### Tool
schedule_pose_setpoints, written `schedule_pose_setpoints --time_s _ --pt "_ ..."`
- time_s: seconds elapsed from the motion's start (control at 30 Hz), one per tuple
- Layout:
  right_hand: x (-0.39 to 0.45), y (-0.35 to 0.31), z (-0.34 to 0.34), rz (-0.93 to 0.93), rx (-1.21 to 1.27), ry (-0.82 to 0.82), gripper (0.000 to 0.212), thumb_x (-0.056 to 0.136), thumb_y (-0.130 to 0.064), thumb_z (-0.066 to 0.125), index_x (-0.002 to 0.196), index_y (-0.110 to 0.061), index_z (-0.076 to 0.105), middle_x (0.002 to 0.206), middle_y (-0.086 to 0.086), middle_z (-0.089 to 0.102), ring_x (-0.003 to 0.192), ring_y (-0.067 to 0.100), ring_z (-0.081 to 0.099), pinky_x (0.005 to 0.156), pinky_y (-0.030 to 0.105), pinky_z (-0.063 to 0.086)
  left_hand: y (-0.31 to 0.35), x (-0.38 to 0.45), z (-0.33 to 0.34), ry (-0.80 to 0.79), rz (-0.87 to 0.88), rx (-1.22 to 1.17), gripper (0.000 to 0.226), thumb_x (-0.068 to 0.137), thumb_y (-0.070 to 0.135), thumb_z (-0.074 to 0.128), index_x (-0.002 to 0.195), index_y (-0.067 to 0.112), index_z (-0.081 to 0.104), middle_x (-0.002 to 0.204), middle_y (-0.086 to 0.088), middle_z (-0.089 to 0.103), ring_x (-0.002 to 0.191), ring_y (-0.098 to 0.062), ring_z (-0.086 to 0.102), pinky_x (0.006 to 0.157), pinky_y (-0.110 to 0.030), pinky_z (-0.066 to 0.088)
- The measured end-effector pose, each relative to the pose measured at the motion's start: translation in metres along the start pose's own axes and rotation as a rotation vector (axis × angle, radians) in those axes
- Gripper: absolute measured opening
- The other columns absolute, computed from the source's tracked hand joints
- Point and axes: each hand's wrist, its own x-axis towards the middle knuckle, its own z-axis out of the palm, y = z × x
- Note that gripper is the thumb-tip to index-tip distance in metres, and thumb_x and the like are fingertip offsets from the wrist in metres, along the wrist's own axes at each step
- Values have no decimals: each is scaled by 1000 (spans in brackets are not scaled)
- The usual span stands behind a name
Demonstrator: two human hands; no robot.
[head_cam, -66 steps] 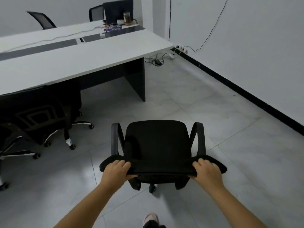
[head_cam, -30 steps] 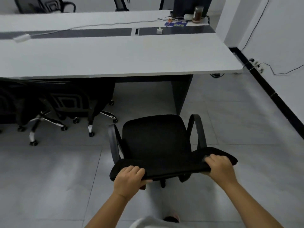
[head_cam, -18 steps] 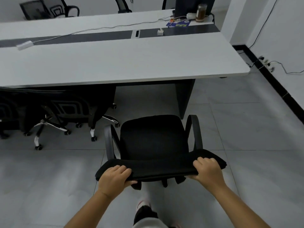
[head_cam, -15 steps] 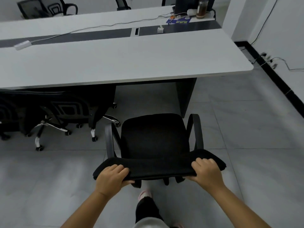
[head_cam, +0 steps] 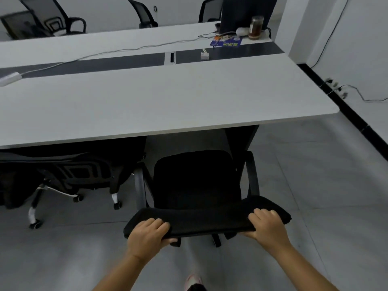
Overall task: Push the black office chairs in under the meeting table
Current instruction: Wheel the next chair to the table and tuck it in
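Chair (head_cam: 197, 181): black office type, padded seat, 2 curved armrests, top of backrest nearest camera. Stands on floor (head_cam: 315, 185), seat front at desk (head_cam: 168, 101) edge, just beside dark desk leg (head_cam: 241, 139).
Left hand (head_cam: 147, 236), right hand (head_cam: 267, 227): fingers of both wrapped tight over backrest top, one per end.
2nd black chair (head_cam: 79, 175): to left, tucked under desk.
Desk: long, white top w/ dark centre strip; cable (head_cam: 126, 49), jar (head_cam: 255, 27), blue booklet (head_cam: 226, 42) at far end.
Room: grey tile floor, white walls, black skirting; more chairs (head_cam: 54, 19) on far side.
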Motion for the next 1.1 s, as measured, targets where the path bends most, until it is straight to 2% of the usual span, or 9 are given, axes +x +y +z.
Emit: schedule_pose_setpoints --time_s 0.1,0.23,0.3,0.4,0.63,0.7,0.77,0.83,1.1 --pt "21 -9 15 23 11 61 72 88 -62 21 46 -13 53 43 0 48 36 17 46 51 27 21 -35 20 8 -18 61 4 77 93 56 8 56 23 68 52 10 63 45 -8 60 45 -11 48" --pt "50 -15 29 36 -22 45 74 90 -61 18 44 -13 52 43 -1 48 37 16 47 39 23 31 -72 48 19 -17 81 -5 79 93 56 9 55 21 68 50 7 62 43 -11 59 42 -13 46" --pt "68 -11 35 56 -41 8 72 89 -62 23 43 -13 50 42 0 47 36 15 46 36 18 31 -83 64 26 5 77 -8 80 93 57 8 54 20 67 48 6 60 41 -12 58 40 -14 45" --pt "92 -1 45 75 -77 -52 55 66 -62 60 44 -12 50 42 0 47 36 16 47 37 17 32 -94 87 37 44 66 -2 83 93 58 7 54 18 67 47 4 59 40 -15 57 41 -15 43" --pt "132 16 70 59 -91 -80 53 44 -57 81 46 -13 51 44 0 48 37 16 47 39 17 32 -121 129 54 83 57 57 81 92 60 11 53 14 65 46 0 56 39 -18 55 56 -29 27" --pt "139 21 75 36 -91 -47 52 49 -58 78 46 -13 52 43 0 48 37 16 47 38 16 33 -126 136 56 80 56 70 81 92 60 12 53 12 64 45 -2 56 39 -19 55 56 -30 25" --pt "146 28 80 25 -73 -3 55 70 -62 58 45 -13 51 42 0 46 36 16 46 37 17 31 -126 145 57 70 42 77 81 92 60 13 52 11 64 45 -3 55 38 -20 54 56 -31 25" --pt "155 37 82 19 -50 7 58 74 -63 42 44 -13 50 42 0 46 36 16 45 36 19 31 -124 155 56 57 22 86 82 91 61 11 52 11 64 45 -3 56 38 -20 55 56 -31 25" --pt "196 97 97 -33 -17 -4 59 73 -62 41 44 -11 50 41 2 46 36 18 46 35 21 32 -104 209 63 -7 -38 139 83 91 61 5 52 16 63 47 0 57 41 -18 56 55 -29 25"
